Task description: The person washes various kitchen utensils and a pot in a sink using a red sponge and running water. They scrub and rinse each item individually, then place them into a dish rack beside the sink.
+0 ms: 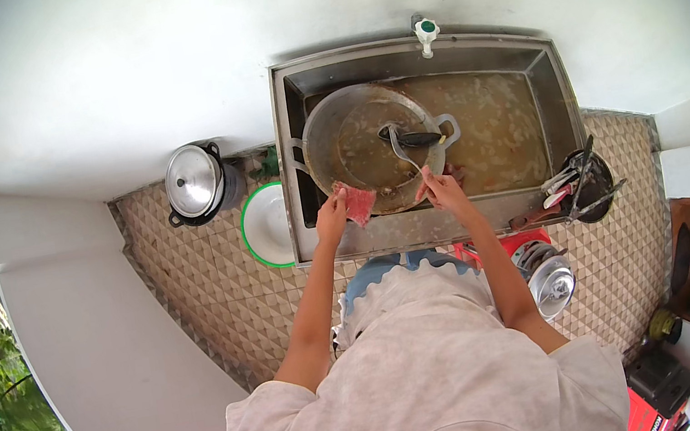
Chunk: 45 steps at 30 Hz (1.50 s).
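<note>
My left hand (332, 215) holds a red scrubbing cloth (358, 203) by its edge over the near rim of a large metal pot (329, 123). The pot has two loop handles, stands in the sink and holds murky water. My right hand (441, 189) grips the end of a metal ladle or large spoon (403, 151), whose other end is over the pot. A dark utensil (418, 138) lies beside it, towards the pot's right handle. Brownish water with floating food bits fills the bottom of the metal sink (383, 233).
A white tap (426, 35) juts from the wall behind the sink. Pans and knives (579, 188) crowd the right rim. At left stand a lidded pot (193, 181) and a green-rimmed white basin (265, 227). Stacked metal lids (550, 286) sit below, right of my body.
</note>
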### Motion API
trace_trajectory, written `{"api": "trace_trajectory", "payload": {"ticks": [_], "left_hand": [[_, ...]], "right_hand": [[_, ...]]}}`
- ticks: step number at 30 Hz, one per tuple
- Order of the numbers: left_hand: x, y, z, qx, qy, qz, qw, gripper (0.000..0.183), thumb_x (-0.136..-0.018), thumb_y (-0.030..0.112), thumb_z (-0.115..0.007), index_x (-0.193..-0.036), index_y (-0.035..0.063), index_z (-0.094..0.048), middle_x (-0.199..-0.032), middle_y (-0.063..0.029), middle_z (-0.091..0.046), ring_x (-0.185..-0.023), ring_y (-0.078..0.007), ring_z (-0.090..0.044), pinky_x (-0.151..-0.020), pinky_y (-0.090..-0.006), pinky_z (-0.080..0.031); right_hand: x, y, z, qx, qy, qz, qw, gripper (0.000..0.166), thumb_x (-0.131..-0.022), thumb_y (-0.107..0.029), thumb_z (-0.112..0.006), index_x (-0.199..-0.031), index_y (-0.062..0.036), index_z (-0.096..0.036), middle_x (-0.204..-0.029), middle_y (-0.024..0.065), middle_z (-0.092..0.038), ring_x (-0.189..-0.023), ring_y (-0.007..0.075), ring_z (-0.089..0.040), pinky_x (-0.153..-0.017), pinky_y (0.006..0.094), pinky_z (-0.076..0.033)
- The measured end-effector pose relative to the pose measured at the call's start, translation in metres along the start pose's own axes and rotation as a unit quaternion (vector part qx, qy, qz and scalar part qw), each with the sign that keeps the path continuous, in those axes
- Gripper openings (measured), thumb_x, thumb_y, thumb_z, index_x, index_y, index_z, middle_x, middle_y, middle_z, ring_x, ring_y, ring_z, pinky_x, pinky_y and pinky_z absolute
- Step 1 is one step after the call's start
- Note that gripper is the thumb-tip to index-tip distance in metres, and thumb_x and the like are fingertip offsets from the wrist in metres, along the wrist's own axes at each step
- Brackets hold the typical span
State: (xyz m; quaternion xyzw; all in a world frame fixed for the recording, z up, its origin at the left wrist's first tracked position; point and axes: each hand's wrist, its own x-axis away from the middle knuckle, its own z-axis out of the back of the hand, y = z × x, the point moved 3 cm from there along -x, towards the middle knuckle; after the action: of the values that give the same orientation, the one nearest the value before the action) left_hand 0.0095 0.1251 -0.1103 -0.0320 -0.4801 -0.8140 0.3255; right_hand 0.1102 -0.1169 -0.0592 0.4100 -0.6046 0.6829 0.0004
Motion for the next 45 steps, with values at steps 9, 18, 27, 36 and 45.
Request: {"api": "trace_trajectory", "payload": {"ticks": [9,18,27,36,45], "left_hand": [[0.004,0.014,0.01,-0.122,-0.057,0.018,0.991,0.052,-0.085,0.052,-0.038,-0.093,0.008,-0.063,-0.079,-0.0163,-0.063,-0.081,-0.0342,-0.059,-0.07,-0.0391,-0.045],[0.0,0.009,0.003,-0.115,-0.008,-0.026,0.993,0.051,-0.087,0.049,-0.039,-0.088,0.0026,-0.061,-0.07,-0.0189,-0.059,-0.07,-0.0349,-0.059,-0.063,-0.0398,-0.044],[0.0,0.002,0.004,-0.081,0.021,-0.046,0.995,0.048,-0.087,0.046,-0.041,-0.082,0.0023,-0.061,-0.066,-0.0174,-0.059,-0.064,-0.0325,-0.058,-0.059,-0.0379,-0.043],[-0.02,-0.027,-0.001,0.079,-0.049,0.026,0.995,0.048,-0.087,0.044,-0.047,-0.081,-0.0013,-0.061,-0.059,-0.0054,-0.057,-0.06,-0.0125,-0.057,-0.053,-0.0277,-0.044],[-0.032,0.04,0.001,0.414,-0.01,0.033,0.91,0.047,-0.089,0.042,-0.041,-0.107,0.0003,-0.053,-0.093,-0.009,-0.059,-0.078,-0.0164,-0.061,-0.064,-0.0317,-0.055]], "right_hand": [[0.002,0.01,0.002,-0.01,-0.011,0.005,1.0,0.068,-0.083,-0.062,-0.037,-0.063,-0.0016,-0.062,-0.041,-0.0032,-0.032,-0.036,0.006,-0.033,-0.037,0.0214,-0.026],[0.005,0.016,-0.007,-0.016,-0.016,-0.017,1.0,0.069,-0.082,-0.063,-0.037,-0.064,-0.001,-0.061,-0.042,-0.0041,-0.031,-0.036,0.006,-0.032,-0.037,0.0213,-0.025],[0.015,0.022,-0.006,-0.036,-0.002,-0.014,0.999,0.068,-0.082,-0.062,-0.039,-0.065,-0.0005,-0.061,-0.043,-0.0048,-0.03,-0.037,0.0052,-0.03,-0.037,0.0217,-0.022],[0.032,-0.004,-0.004,-0.018,-0.002,-0.031,0.999,0.062,-0.084,-0.057,-0.041,-0.068,0.0001,-0.058,-0.043,-0.0038,-0.033,-0.031,0.0052,-0.032,-0.031,0.0216,-0.021],[0.03,-0.021,-0.017,-0.025,-0.08,-0.022,0.996,0.055,-0.088,-0.049,-0.04,-0.076,0.0022,-0.057,-0.042,-0.0031,-0.032,-0.029,0.0055,-0.03,-0.027,0.0219,-0.021]]}}
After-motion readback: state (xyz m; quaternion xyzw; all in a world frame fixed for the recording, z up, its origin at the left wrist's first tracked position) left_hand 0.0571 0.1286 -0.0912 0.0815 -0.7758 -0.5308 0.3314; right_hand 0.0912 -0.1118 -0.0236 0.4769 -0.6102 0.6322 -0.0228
